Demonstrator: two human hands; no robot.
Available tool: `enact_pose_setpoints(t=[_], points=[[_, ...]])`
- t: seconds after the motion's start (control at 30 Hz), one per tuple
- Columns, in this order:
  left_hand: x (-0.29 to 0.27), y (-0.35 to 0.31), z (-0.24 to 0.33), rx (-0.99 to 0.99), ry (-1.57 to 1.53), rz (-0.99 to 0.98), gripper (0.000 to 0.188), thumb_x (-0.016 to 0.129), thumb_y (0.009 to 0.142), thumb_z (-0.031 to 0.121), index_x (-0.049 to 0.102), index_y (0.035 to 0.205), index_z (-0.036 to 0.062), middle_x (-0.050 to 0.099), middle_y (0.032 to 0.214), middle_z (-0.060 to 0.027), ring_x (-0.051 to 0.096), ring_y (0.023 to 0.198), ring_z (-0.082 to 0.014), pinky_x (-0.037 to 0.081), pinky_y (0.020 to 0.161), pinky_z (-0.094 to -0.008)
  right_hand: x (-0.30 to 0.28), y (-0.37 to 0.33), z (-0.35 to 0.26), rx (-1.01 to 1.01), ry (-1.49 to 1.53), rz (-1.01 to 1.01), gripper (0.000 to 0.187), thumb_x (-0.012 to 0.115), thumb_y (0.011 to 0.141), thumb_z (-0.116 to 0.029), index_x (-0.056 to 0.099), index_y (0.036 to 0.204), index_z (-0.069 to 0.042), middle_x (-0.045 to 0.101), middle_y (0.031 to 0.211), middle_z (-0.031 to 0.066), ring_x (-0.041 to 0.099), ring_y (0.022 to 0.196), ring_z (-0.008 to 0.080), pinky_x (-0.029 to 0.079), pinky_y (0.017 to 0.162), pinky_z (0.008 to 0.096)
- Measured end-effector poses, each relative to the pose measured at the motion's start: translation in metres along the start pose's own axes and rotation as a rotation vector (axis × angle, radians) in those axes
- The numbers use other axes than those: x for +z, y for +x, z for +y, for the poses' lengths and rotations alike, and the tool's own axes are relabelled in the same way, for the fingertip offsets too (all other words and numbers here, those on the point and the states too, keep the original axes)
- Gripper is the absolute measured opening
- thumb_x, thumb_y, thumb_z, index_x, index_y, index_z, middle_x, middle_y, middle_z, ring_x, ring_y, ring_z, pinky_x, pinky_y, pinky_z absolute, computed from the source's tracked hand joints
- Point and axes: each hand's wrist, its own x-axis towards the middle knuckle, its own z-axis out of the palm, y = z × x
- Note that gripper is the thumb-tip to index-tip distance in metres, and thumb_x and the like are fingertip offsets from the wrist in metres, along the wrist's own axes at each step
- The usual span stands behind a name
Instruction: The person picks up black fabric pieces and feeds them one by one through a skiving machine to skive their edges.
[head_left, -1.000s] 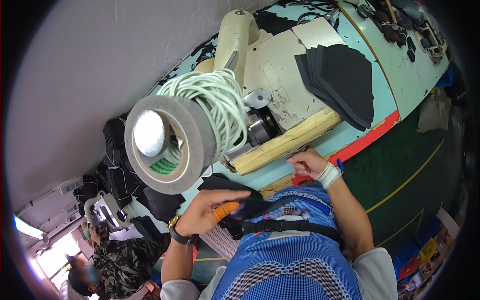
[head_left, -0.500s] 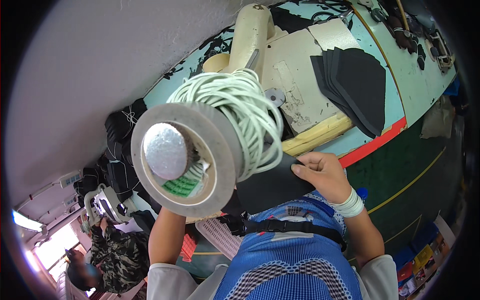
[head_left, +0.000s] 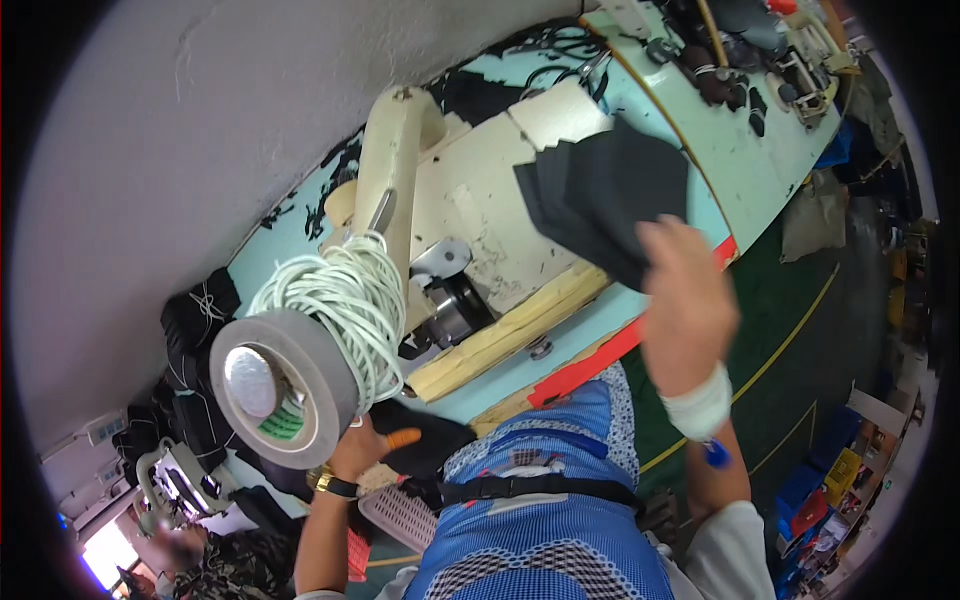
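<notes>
My right hand (head_left: pixel 690 305), with a white wrap around its wrist, is at the right edge of a fanned stack of black sheet pieces (head_left: pixel 590 190). Motion blurs its stretched fingers, which overlap the nearest corner; nothing shows in its grasp. Low at the left, my left hand (head_left: pixel 357 452) wears a watch, and an orange cover sits on one outstretched digit. It lies by a dark piece of material (head_left: pixel 430 437). A roll of grey tape (head_left: pixel 325 375) and a coil of pale cord (head_left: pixel 345 300), in front of it, hide its other fingers.
A cream sewing machine (head_left: pixel 390 150) stands on the pale green table (head_left: pixel 635 90). A yellow wooden bar (head_left: pixel 510 335) and red tape (head_left: pixel 590 362) run along the near side. Scissors (head_left: pixel 590 65) lie at the back. Another person (head_left: pixel 230 560) works at lower left.
My right hand has let go of the black piece near my waist and moved up and right to the stack. My left hand now shows below the tape roll. The view has shifted rightward.
</notes>
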Motion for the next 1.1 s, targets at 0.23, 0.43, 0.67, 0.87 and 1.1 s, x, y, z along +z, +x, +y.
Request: enact_pose_setpoints(t=[0.23, 0.43, 0.67, 0.87, 1.1], points=[[0.033, -0.028, 0.001, -0.183, -0.005, 0.193, 0.078, 0.084, 0.065, 0.043, 0.052, 0.118, -0.0059, 0.06, 0.095, -0.0224, 0.062, 0.084, -0.0403, 0.051, 0.072, -0.0454, 0.091, 0.02, -0.07, -0.139, 0.32, -0.067, 0.03, 0.059, 0.078, -0.006, 0.063, 0.107, 0.0, 0.058, 0.115, 0.0223, 0.049, 0.121, 0.038, 0.039, 0.103, 0.049], [-0.04, -0.039, 0.013, -0.168, -0.176, -0.148, 0.031, 0.072, 0.081, 0.014, 0.066, 0.108, 0.0008, 0.069, 0.095, -0.0155, 0.065, 0.094, -0.0324, 0.05, 0.08, -0.0376, 0.064, -0.01, -0.03, -0.468, 0.533, -0.328, 0.021, 0.066, 0.069, -0.005, 0.071, 0.09, -0.004, 0.062, 0.118, 0.0127, 0.057, 0.114, 0.0374, 0.046, 0.096, 0.0449], [-0.105, 0.013, 0.083, 0.062, -1.108, -0.369, 0.021, 0.076, 0.083, 0.01, 0.069, 0.098, -0.0029, 0.068, 0.088, -0.0051, 0.062, 0.082, -0.0088, 0.049, 0.071, -0.0249, 0.015, -0.058, -0.078, -0.008, 1.114, -0.943, 0.033, 0.071, 0.085, -0.026, 0.066, 0.1, 0.002, 0.066, 0.079, 0.0159, 0.067, 0.07, 0.0265, 0.052, 0.068, 0.0349], [-0.064, 0.061, 0.042, -0.022, -1.302, -0.384, 0.029, 0.062, 0.094, 0.013, 0.059, 0.119, -0.0021, 0.066, 0.097, -0.0071, 0.064, 0.08, -0.0125, 0.056, 0.068, -0.0236, 0.042, -0.056, -0.069, 0.623, 1.325, -0.867, 0.021, 0.065, 0.09, -0.013, 0.067, 0.09, 0.008, 0.068, 0.076, 0.0053, 0.059, 0.07, 0.0069, 0.048, 0.062, 0.0254], [-0.066, 0.066, 0.035, 0.053, -1.752, -0.237, 0.029, 0.049, 0.1, 0.019, 0.056, 0.118, -0.0036, 0.066, 0.097, -0.0171, 0.068, 0.066, -0.025, 0.057, 0.048, -0.0305, 0.061, -0.045, -0.066, 0.721, 1.338, -0.978, 0.023, 0.063, 0.091, -0.011, 0.067, 0.099, 0.01, 0.07, 0.082, 0.007, 0.06, 0.073, 0.0072, 0.049, 0.064, 0.0236]])
